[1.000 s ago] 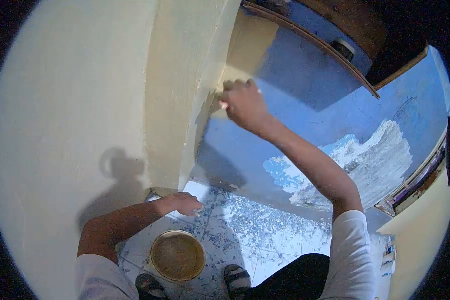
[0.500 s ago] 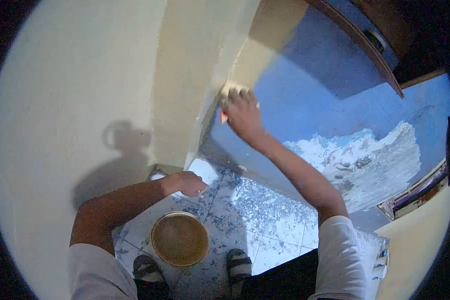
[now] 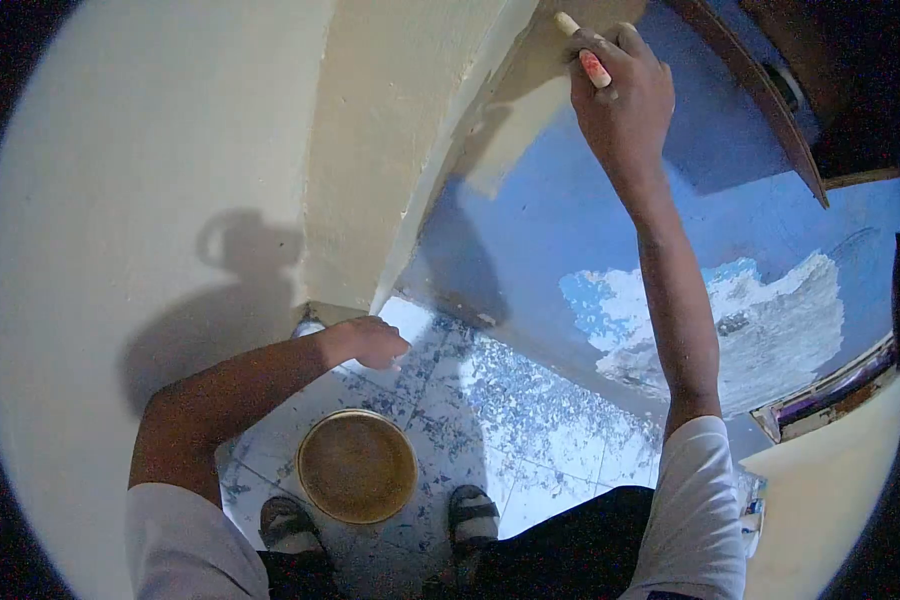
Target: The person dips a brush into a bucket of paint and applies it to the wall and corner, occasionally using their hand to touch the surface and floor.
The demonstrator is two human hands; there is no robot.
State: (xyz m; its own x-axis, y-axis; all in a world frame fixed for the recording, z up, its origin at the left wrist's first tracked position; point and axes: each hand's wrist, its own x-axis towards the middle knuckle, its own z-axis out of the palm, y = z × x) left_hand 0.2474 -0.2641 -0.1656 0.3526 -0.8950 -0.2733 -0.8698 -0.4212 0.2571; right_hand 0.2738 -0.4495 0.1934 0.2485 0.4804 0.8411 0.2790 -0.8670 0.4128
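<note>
High against the blue wall (image 3: 555,215), my right hand (image 3: 630,100) is closed around a paintbrush (image 3: 595,69) with a pale handle marked in red. Its bristles are mostly hidden from view. Around the hand, a band of cream paint (image 3: 515,145) covers the blue along the corner. My left hand (image 3: 375,343) hangs low near the foot of the cream wall, fingers curled in. Whether it grips anything is hidden. Below it, a round bucket (image 3: 411,445) with a brownish surface inside stands on the floor between my feet.
Dark flakes and specks litter the tiled floor (image 3: 540,455). A patch of peeled, whitish plaster (image 3: 770,330) marks the blue wall low on the right. Brown wooden boards (image 3: 760,90) jut out at the upper right. The cream wall (image 3: 170,150) rises at my left.
My right hand has moved up and to the right along the wall with the paintbrush, away from the lower part of the corner. My left hand has barely shifted.
</note>
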